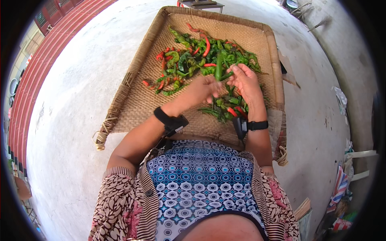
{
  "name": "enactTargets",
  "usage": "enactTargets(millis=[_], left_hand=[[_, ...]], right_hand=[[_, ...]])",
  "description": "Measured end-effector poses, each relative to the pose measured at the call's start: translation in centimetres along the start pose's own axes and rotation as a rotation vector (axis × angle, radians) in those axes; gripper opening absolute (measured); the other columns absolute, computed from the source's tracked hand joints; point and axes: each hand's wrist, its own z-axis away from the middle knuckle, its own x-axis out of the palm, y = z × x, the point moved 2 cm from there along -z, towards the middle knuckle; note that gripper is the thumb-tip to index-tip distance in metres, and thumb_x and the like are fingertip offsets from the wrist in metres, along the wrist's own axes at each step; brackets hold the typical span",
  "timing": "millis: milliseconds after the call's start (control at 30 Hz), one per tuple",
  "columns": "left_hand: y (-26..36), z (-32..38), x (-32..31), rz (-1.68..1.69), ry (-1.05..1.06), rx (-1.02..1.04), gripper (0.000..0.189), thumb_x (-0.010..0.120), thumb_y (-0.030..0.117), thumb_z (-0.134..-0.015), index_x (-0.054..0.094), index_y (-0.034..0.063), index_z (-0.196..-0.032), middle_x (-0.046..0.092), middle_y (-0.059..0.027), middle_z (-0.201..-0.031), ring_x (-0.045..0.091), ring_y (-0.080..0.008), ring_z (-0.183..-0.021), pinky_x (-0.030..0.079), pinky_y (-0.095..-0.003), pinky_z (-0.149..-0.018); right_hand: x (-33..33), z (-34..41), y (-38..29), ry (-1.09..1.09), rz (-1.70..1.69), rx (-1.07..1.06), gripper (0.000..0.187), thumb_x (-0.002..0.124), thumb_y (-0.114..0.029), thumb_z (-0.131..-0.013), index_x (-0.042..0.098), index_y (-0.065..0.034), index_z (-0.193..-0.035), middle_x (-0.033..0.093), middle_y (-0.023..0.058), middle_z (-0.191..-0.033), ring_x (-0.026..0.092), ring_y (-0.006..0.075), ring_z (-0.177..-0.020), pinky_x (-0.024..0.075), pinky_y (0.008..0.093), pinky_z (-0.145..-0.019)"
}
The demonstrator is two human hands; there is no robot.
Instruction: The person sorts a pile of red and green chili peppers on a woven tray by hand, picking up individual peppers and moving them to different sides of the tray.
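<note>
A woven basketwork tray (132,104) with a bound rim lies before me. Green and red chili peppers (208,49) are heaped over its upper middle, and a smaller pile of peppers (224,105) lies nearer to me. Between thumb and fingers, my right hand (245,81) pinches a green pepper (226,76) above the gap between the piles. My left hand (205,87) is beside it, blurred, with its fingers bent. Another long green pepper (219,67) appears upright and blurred just above the left fingers; whether that hand touches it cannot be told. Each wrist wears a black strap with a device.
Pale concrete floor (69,90) surrounds the tray. A small table or stool (205,5) stands beyond the far rim. Red steps (45,60) run along the left. A piece of cardboard (288,67) lies by the right rim, and bags and a pale chair-like frame (360,154) are farther right.
</note>
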Motion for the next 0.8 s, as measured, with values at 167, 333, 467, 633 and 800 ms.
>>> enactTargets(millis=[167,333,467,633,800], left_hand=[[-0.3,-0.6,-3.9,0.17,0.531,-0.016,0.04,0.059,0.031,-0.09,0.051,0.0007,-0.115,0.052,0.0006,-0.069,0.046,-0.0051,-0.055,0.036,-0.0176,-0.048],[-1.7,-1.1,-2.0,-0.146,0.268,0.106,0.043,0.063,0.032,-0.087,0.053,0.0006,-0.114,0.056,-0.0011,-0.079,0.044,-0.0074,-0.062,0.037,-0.0241,-0.054],[-2.4,-1.0,-0.8,-0.276,-0.042,0.182,0.03,0.053,0.031,-0.094,0.063,0.0026,-0.097,0.053,0.0047,-0.066,0.046,-0.0049,-0.057,0.038,-0.0192,-0.053],[-0.2,0.6,-0.7,-0.051,-0.069,0.07,0.031,0.045,0.03,-0.097,0.062,0.0043,-0.099,0.051,0.0039,-0.065,0.047,-0.0039,-0.053,0.037,-0.0172,-0.048],[0.6,0.8,-2.1,0.175,0.369,0.217,0.037,0.047,0.023,-0.096,0.044,0.0008,-0.126,0.051,-0.0006,-0.069,0.046,-0.006,-0.053,0.039,-0.0186,-0.047]], right_hand=[[-1.3,-0.1,-0.3,0.087,-0.167,0.024,0.018,0.06,-0.018,-0.089,0.059,-0.003,-0.099,0.062,0.007,-0.091,0.055,0.0121,-0.068,0.0517,0.0308,-0.062],[-0.6,0.1,-0.4,0.024,-0.375,0.04,0.016,0.061,-0.019,-0.089,0.061,-0.0055,-0.097,0.061,0.0057,-0.09,0.055,0.0117,-0.069,0.0513,0.0307,-0.064],[-1.3,-0.3,0.3,-0.023,-0.497,0.072,0.016,0.061,-0.02,-0.089,0.061,-0.0073,-0.098,0.061,0.0043,-0.089,0.055,0.0116,-0.07,0.0511,0.0304,-0.066],[-1.6,-0.1,0.7,0.032,-0.536,0.121,0.019,0.059,-0.022,-0.09,0.059,-0.0066,-0.101,0.06,0.0019,-0.086,0.055,0.0107,-0.073,0.051,0.0284,-0.07],[-1.7,-0.2,1.1,-0.045,-0.624,0.148,0.02,0.056,-0.023,-0.092,0.057,-0.0061,-0.102,0.06,0.0016,-0.087,0.055,0.0104,-0.075,0.0504,0.0272,-0.07]])
